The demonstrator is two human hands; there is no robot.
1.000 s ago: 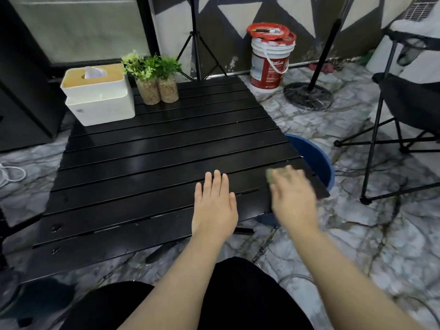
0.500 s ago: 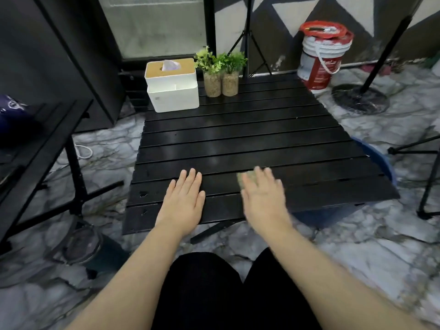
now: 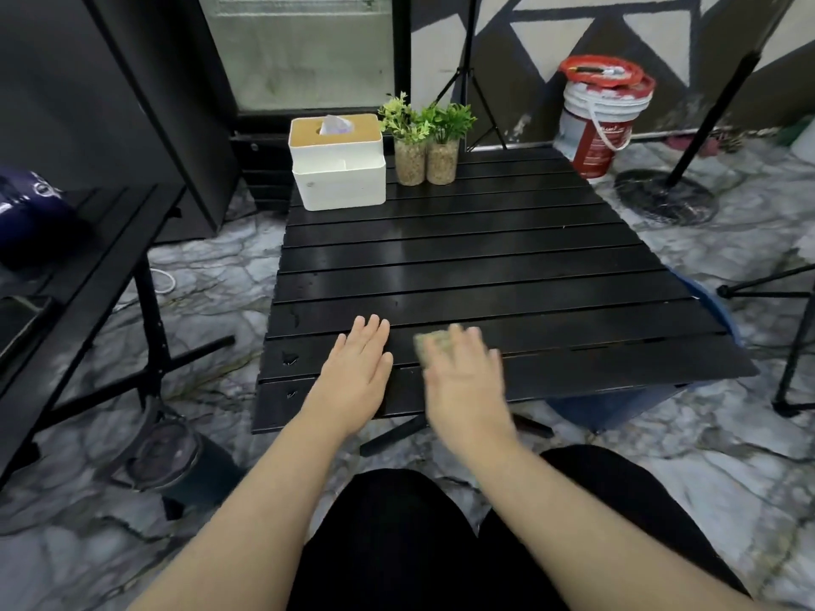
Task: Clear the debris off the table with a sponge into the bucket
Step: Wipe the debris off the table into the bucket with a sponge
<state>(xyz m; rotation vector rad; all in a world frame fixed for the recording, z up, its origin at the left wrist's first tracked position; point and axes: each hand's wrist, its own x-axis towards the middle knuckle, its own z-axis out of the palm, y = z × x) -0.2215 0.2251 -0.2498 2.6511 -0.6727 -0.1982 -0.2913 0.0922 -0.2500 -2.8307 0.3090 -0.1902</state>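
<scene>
A black slatted table (image 3: 485, 258) stands in front of me. My left hand (image 3: 357, 377) lies flat on its near edge, fingers together, holding nothing. Just to its right, my right hand (image 3: 463, 381) presses a greenish sponge (image 3: 430, 341) onto the table; the hand is blurred and only the sponge's far left corner shows past the fingers. A blue bucket (image 3: 723, 319) sits on the floor under the table's near right corner, mostly hidden by the tabletop. I see no clear debris on the slats, only a few small marks near the left edge.
A white tissue box (image 3: 337, 163) and two small potted plants (image 3: 425, 143) stand at the table's far edge. A white paint pail with red lid (image 3: 600, 121) and a stand base (image 3: 666, 198) are on the floor at right. A black bench (image 3: 75, 275) is at left.
My right hand with the sponge has slid left along the near slats, from the right corner above the bucket to beside my left hand. My head turned, shifting the view left.
</scene>
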